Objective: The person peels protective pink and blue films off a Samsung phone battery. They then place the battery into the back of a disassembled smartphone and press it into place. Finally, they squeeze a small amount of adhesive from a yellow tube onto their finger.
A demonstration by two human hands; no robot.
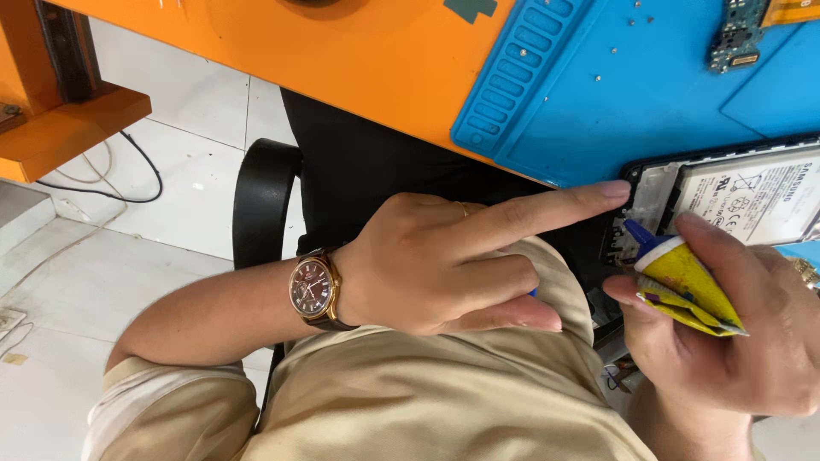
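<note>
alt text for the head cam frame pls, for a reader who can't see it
The right hand squeezes a yellow glue tube, its blue nozzle at the edge of an opened phone, while the left hand, wearing a wristwatch, steadies the frame with its index finger. The phone lies on a blue mat on an orange workbench.

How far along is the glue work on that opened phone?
Done: the phone lies open with its back off and battery exposed; a circuit board and loose screws sit on the blue mat. In hand: the right hand squeezes a yellow glue tube at the frame edge, and the left hand steadies it with its forefinger. Left: the phone is not yet closed.
</note>
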